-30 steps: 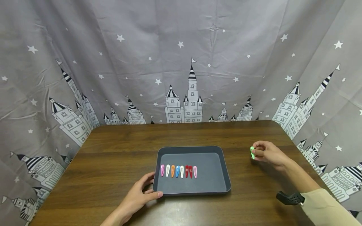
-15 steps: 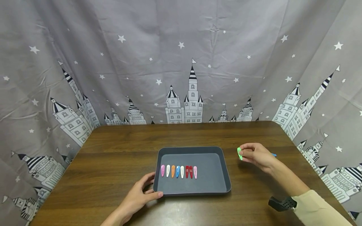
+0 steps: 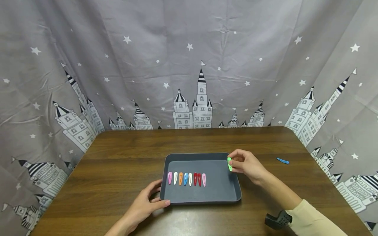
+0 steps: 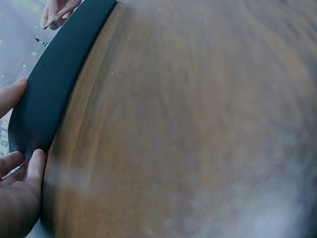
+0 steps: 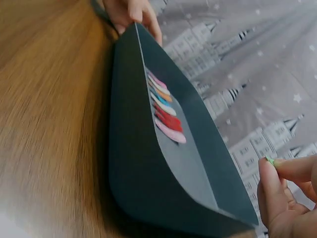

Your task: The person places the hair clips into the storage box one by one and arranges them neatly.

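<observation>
My right hand (image 3: 247, 165) pinches a green snap hair clip (image 3: 229, 164) between thumb and fingertips, over the right edge of a dark grey tray (image 3: 218, 186). In the right wrist view the clip mostly hides behind those fingertips. At the tray's near left corner my left hand (image 3: 143, 202) grips the wall, thumb on the front rim and fingers along the left side. Several hair clips stand in a row in the tray's left half: pink (image 3: 169, 178), white, orange (image 3: 180, 179), blue, white, two red (image 3: 197, 179) and a light pink one (image 3: 204, 180) at the right end.
A blue hair clip (image 3: 283, 160) lies on the wooden table (image 3: 124, 157) to the right, beyond my right forearm. Behind the table's far edge hangs a grey curtain (image 3: 141, 65) with stars and castles.
My right hand has carried the green hair clip leftward from the table's right side to the tray's right edge, uncovering the blue clip on the table. My left hand stays at the tray corner.
</observation>
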A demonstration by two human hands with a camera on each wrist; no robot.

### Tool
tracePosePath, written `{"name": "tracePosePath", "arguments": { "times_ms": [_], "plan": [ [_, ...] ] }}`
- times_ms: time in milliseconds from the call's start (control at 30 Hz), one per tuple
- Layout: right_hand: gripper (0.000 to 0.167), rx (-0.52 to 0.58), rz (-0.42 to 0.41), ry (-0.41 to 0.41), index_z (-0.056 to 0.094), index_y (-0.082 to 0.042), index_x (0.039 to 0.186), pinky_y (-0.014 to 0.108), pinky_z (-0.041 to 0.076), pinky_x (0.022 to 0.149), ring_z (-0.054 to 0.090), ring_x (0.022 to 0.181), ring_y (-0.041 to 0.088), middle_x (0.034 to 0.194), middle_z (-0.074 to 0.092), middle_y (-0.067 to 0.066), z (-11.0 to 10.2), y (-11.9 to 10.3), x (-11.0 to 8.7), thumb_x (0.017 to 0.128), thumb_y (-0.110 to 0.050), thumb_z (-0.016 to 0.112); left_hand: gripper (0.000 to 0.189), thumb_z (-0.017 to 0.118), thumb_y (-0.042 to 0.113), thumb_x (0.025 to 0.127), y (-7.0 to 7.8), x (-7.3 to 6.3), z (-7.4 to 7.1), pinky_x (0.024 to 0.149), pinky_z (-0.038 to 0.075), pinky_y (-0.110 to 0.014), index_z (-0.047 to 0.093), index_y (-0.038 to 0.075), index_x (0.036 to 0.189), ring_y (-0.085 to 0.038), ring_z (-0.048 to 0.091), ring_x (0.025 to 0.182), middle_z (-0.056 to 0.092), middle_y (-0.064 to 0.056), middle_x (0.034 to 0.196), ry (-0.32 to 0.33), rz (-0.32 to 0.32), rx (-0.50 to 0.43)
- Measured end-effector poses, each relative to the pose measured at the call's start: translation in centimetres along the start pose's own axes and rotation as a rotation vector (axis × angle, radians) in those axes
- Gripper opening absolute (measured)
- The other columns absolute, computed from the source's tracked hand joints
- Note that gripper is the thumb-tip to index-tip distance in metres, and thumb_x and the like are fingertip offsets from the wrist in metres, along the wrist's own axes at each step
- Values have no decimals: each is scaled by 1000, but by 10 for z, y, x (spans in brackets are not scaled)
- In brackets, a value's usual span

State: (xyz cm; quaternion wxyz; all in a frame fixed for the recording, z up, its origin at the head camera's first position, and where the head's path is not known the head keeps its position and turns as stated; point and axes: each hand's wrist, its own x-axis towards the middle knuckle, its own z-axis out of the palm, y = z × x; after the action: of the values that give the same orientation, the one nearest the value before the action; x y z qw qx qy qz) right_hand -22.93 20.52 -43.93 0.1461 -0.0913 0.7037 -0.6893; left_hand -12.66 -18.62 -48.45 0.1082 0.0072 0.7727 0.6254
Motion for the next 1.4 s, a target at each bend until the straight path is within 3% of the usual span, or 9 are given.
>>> {"name": "tracePosePath", "arguments": {
  "times_ms": [167, 300, 467, 667, 900, 1100, 1400],
  "plan": [
    [19, -72, -1, -4, 58, 14, 112, 28, 61, 75, 63, 82, 18, 91, 61, 10, 21, 2, 8, 96, 8, 65, 82, 89, 15, 83, -1, 1, 0, 100, 53, -31, 47, 2, 151, -35, 49, 134, 50, -22, 147, 6, 4, 3],
    [18, -125, 40, -28, 58, 12, 112, 31, 62, 76, 64, 81, 20, 93, 58, 13, 36, 6, 16, 96, 8, 66, 82, 89, 14, 83, -2, 1, -1, 101, 53, -31, 47, 2, 151, -36, 48, 135, 50, -22, 147, 7, 5, 3],
    [13, -179, 78, -107, 61, 6, 106, 34, 63, 75, 66, 77, 20, 89, 60, 13, 46, 14, 24, 96, 5, 69, 82, 89, 14, 82, -3, 2, 0, 100, 53, -31, 47, 3, 152, -35, 48, 135, 50, -22, 147, 5, 3, -1],
    [10, -270, 44, -188, 62, 1, 97, 35, 63, 67, 65, 72, 20, 81, 62, 11, 54, 22, 28, 93, 6, 70, 83, 89, 15, 83, -2, 1, 0, 99, 54, -32, 45, 3, 152, -36, 51, 132, 49, -24, 147, 6, -14, 0],
    [10, -382, 43, -147, 64, -3, 93, 28, 57, 59, 63, 71, 19, 76, 64, 7, 60, 27, 29, 90, 3, 72, 84, 89, 15, 83, 0, 0, 0, 98, 55, -32, 45, 3, 152, -36, 54, 129, 49, -25, 147, 12, -25, 2],
    [12, -453, 45, -109, 66, -5, 89, 27, 51, 56, 58, 65, 16, 73, 63, 4, 64, 27, 28, 87, 5, 73, 83, 89, 14, 83, -2, -1, -1, 100, 54, -31, 46, 3, 152, -36, 53, 131, 49, -25, 147, 4, 2, -2],
    [16, -676, -70, -78, 68, -11, 85, 27, 48, 54, 55, 59, 11, 71, 61, -3, 69, 32, 28, 85, 3, 76, 82, 88, 12, 84, -3, 1, -1, 97, 55, -29, 44, 1, 152, -36, 60, 123, 48, -28, 147, -22, 22, -36]
  ]
}}
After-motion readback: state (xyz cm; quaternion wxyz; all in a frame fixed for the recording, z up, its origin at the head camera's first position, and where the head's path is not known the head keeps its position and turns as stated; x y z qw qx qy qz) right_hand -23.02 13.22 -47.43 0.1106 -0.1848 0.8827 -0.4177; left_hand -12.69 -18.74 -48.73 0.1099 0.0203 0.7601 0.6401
